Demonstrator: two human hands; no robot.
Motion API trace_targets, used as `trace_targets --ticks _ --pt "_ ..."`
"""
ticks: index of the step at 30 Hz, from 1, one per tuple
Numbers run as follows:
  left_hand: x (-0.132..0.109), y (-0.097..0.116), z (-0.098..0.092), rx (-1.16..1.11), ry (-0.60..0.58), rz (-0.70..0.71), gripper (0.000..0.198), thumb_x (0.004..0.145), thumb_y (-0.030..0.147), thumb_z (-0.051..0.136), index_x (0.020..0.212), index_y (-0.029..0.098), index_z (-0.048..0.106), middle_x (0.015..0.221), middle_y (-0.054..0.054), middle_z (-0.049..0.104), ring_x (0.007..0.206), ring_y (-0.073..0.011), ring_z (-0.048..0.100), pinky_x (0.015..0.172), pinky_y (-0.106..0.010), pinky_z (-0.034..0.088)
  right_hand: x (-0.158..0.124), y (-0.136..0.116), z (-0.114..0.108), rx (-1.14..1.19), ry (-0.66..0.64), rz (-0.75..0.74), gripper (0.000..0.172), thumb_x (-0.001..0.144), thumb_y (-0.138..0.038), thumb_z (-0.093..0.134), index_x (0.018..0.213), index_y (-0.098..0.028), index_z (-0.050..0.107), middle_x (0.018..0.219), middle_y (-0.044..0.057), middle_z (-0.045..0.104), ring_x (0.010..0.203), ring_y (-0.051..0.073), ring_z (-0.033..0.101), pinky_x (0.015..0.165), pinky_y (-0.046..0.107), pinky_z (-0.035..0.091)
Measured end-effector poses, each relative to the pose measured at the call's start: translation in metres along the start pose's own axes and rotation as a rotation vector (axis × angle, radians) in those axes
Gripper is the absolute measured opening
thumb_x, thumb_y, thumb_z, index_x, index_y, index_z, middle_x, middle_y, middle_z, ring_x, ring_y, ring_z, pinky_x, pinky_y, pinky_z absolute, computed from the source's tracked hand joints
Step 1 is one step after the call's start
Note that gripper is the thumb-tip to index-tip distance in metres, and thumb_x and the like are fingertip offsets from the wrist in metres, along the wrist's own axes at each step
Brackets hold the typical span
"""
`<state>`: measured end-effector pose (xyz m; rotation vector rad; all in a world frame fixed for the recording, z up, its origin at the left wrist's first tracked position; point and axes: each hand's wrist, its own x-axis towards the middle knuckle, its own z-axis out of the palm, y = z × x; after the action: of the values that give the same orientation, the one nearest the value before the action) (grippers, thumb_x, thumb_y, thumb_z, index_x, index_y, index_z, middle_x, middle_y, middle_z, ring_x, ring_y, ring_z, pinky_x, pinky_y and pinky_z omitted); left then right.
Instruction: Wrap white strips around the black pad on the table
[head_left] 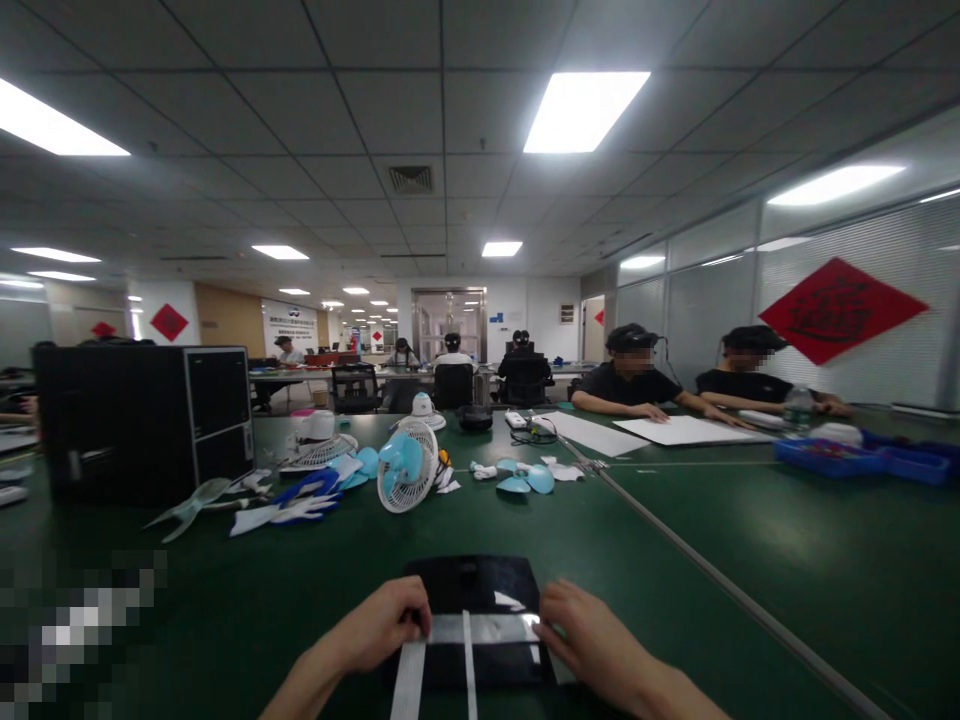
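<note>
A glossy black panel with rounded corners lies flat on the table in front of me. Across its middle runs a shiny, see-through strip that looks like tape. My left hand has its fingers closed in a pinch at the strip's left end. At the right end, the thumb and fingers of my right hand are pinched together on it. Two narrow white strips, a wider left one and a thinner middle one, run from the panel toward me. Whether the see-through strip touches the panel I cannot tell.
On the green table stand a black computer case, a small fan, blue fan blades and white-blue gloves. Blue trays lie to the right. Two people sit across with white sheets. A grey strip crosses the tabletop.
</note>
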<state>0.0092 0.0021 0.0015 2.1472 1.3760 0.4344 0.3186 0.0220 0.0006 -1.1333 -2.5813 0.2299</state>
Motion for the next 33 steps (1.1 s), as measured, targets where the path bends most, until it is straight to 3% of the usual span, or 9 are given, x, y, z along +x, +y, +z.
trace_targets --ticks 4,6,8,13,17,24,27,29,33 --pt "0.008 -0.017 -0.004 0.046 0.214 -0.011 0.019 0.081 0.027 0.049 0.087 0.019 0.065 0.096 -0.001 0.059 0.085 -0.0142 0.054 0.076 -0.025 0.042 0.027 -0.007 0.002 0.005 0.028 -0.021 0.017 0.084 -0.018 0.050 0.092 -0.020 0.065 0.102 0.005 0.062 0.096 0.020 0.056 0.084 0.030 0.044" --pt "0.010 -0.030 -0.007 0.138 0.362 -0.063 0.022 0.085 0.029 0.043 0.088 0.019 0.064 0.092 -0.001 0.060 0.084 -0.0147 0.055 0.077 -0.026 0.041 0.044 -0.012 0.006 0.005 0.013 -0.042 0.020 0.083 -0.019 0.054 0.100 -0.019 0.064 0.107 0.006 0.061 0.099 0.020 0.056 0.085 0.030 0.045" --pt "0.010 -0.046 -0.011 0.262 0.432 -0.144 0.024 0.088 0.029 0.040 0.089 0.019 0.062 0.093 -0.003 0.060 0.085 -0.0155 0.056 0.077 -0.027 0.041 0.062 -0.017 0.012 -0.003 -0.005 -0.060 0.023 0.083 -0.023 0.056 0.105 -0.019 0.063 0.110 0.008 0.059 0.100 0.021 0.056 0.087 0.030 0.045" --pt "0.002 -0.081 -0.023 0.423 0.433 -0.308 0.025 0.087 0.025 0.040 0.102 0.020 0.060 0.104 -0.005 0.060 0.098 -0.0173 0.057 0.083 -0.027 0.043 0.097 -0.021 0.026 -0.024 0.005 -0.043 0.030 0.090 -0.034 0.054 0.114 -0.017 0.057 0.117 0.009 0.057 0.099 0.020 0.058 0.084 0.039 0.050" --pt "-0.003 -0.090 -0.029 0.440 0.412 -0.393 0.031 0.087 0.026 0.040 0.112 0.019 0.057 0.114 -0.008 0.058 0.104 -0.0196 0.057 0.086 -0.030 0.046 0.103 -0.016 0.029 -0.028 0.028 -0.015 0.031 0.091 -0.034 0.054 0.117 -0.018 0.055 0.119 0.008 0.057 0.099 0.021 0.058 0.083 0.041 0.051" --pt "-0.002 -0.087 -0.025 0.440 0.354 -0.423 0.034 0.086 0.028 0.043 0.116 0.018 0.057 0.119 -0.008 0.058 0.109 -0.0207 0.057 0.089 -0.030 0.047 0.075 0.021 0.009 -0.043 0.092 0.087 0.029 0.091 -0.036 0.053 0.113 -0.017 0.058 0.115 0.007 0.059 0.095 0.020 0.059 0.082 0.039 0.051" --pt "-0.003 -0.085 -0.025 0.439 0.326 -0.436 0.035 0.086 0.028 0.044 0.117 0.017 0.057 0.120 -0.009 0.058 0.109 -0.0213 0.057 0.089 -0.030 0.048 0.044 0.057 -0.009 -0.064 0.148 0.183 0.026 0.089 -0.034 0.052 0.101 -0.016 0.065 0.103 0.010 0.066 0.088 0.020 0.061 0.077 0.033 0.048" --pt "-0.003 -0.082 -0.025 0.430 0.311 -0.440 0.035 0.086 0.028 0.044 0.117 0.017 0.057 0.120 -0.009 0.058 0.108 -0.0216 0.058 0.087 -0.030 0.048 0.019 0.085 -0.023 -0.101 0.239 0.318 0.025 0.085 -0.031 0.052 0.092 -0.015 0.068 0.094 0.010 0.069 0.088 0.022 0.063 0.078 0.031 0.046" --pt "-0.002 -0.077 -0.025 0.411 0.302 -0.444 0.035 0.086 0.027 0.042 0.116 0.017 0.057 0.119 -0.010 0.059 0.107 -0.0215 0.059 0.087 -0.032 0.049 -0.034 0.141 -0.052 -0.153 0.287 0.545 0.028 0.080 -0.034 0.049 0.083 -0.017 0.071 0.090 0.009 0.071 0.085 0.024 0.065 0.072 0.029 0.046"
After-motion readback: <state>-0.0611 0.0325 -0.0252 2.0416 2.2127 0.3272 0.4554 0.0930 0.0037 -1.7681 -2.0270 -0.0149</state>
